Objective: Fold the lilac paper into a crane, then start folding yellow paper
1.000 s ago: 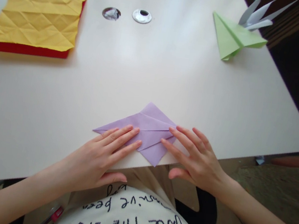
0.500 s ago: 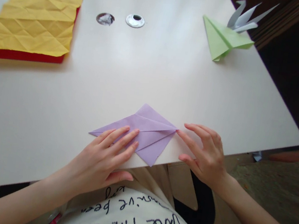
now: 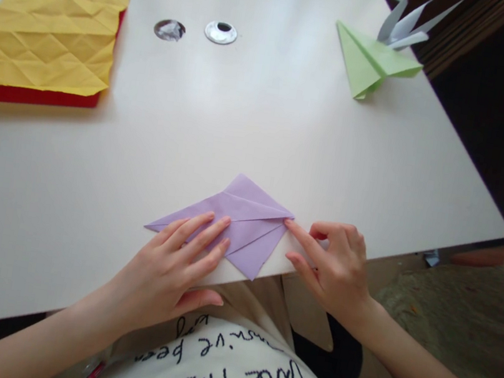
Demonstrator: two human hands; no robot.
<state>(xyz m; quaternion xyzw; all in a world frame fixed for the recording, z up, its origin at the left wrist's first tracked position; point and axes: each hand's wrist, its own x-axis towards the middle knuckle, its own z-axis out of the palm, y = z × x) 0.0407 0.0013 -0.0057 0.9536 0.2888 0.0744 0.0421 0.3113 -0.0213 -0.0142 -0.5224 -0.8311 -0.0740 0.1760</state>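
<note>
A folded sheet of purple origami paper [image 3: 249, 210] lies flat near the front edge of the table, a long point to the left and a shorter one to the right. My left hand [image 3: 179, 260] rests on its left half, fingers stretched out and pressing it down, thumb apart at the table edge. With its index fingertip, my right hand [image 3: 335, 268] touches the paper's right point. The other fingers of that hand are curled, and the thumb stands apart below; nothing is held between them.
On the white table [image 3: 104, 192], a creased yellow sheet [image 3: 50, 35] tops red paper [image 3: 33, 97] at left. A round hole [image 3: 169, 30] and a metal disc [image 3: 221, 33] sit at the back. A green paper plane [image 3: 370, 61] and a grey-white paper crane [image 3: 406, 26] stand at back right.
My right index fingertip has slid slightly inward onto the paper's right point, and the other fingers of that hand have curled. My left hand stays on the paper. The view has shifted slightly.
</note>
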